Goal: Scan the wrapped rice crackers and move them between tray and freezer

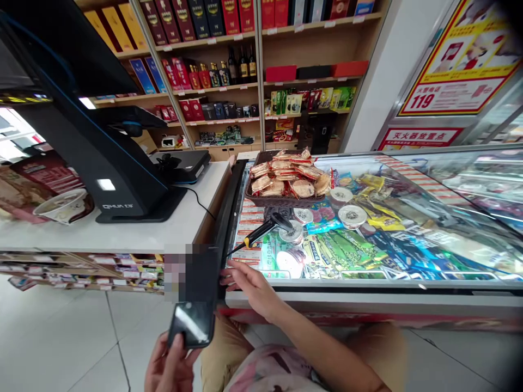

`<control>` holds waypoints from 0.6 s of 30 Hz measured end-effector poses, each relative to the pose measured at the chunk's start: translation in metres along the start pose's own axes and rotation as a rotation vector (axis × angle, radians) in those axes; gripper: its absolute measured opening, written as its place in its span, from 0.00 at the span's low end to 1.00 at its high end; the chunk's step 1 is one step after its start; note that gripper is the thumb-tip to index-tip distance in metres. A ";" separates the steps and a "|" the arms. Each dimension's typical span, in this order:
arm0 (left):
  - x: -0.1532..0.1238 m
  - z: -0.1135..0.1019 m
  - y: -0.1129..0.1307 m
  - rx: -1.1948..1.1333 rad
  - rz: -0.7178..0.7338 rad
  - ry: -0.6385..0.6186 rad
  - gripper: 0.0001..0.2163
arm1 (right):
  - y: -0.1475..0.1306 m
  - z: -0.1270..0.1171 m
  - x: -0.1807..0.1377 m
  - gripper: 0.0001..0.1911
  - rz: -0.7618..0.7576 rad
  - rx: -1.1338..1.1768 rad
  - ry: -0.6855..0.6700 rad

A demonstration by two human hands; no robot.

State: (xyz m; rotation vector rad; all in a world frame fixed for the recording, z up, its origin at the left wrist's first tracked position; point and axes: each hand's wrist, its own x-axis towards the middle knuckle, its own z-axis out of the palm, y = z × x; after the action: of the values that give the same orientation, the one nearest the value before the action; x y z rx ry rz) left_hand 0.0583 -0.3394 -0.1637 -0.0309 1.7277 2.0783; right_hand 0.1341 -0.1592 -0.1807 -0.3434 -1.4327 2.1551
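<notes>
My left hand point(174, 362) grips a smartphone point(191, 325), thumb on its dark, shiny screen. A dark shape just above the phone is partly masked by pixelation, so I cannot make it out. My right hand point(249, 288) is at the near left corner of the glass-topped freezer point(347, 296), fingers stretched out and slightly apart, with nothing visible in them. Just beyond those fingers, a black handheld device with a yellow collar point(261, 232), resembling a barcode scanner, lies on the glass. Behind it stands a brown basket point(281, 201) heaped with wrapped round biscuits point(303, 188).
On the left, a white counter point(196, 218) carries a black checkout terminal point(126, 179) and a paper bowl point(63, 206). Packaged ice creams point(351, 250) show through the freezer glass. Shelves of boxes and bottles point(243, 65) line the back wall. Shelved goods point(137, 270) sit below the counter.
</notes>
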 end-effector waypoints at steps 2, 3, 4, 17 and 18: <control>-0.009 0.023 -0.003 -0.019 -0.064 -0.087 0.18 | -0.006 -0.001 -0.003 0.23 -0.006 0.089 0.051; -0.012 0.031 -0.007 -0.031 -0.091 -0.122 0.19 | -0.009 -0.004 -0.006 0.22 -0.013 0.123 0.076; -0.013 0.038 -0.010 -0.045 -0.112 -0.143 0.19 | -0.012 -0.007 -0.009 0.21 -0.020 0.152 0.100; -0.024 0.071 -0.028 -0.021 -0.034 -0.287 0.16 | -0.021 -0.026 -0.028 0.19 -0.041 0.346 0.255; -0.024 0.070 -0.028 -0.016 -0.031 -0.293 0.16 | -0.023 -0.026 -0.028 0.19 -0.040 0.355 0.254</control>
State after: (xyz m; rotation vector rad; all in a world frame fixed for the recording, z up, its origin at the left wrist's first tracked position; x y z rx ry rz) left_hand 0.1071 -0.2778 -0.1674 0.2286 1.5244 1.9615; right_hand 0.1760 -0.1472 -0.1730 -0.4324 -0.8916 2.1891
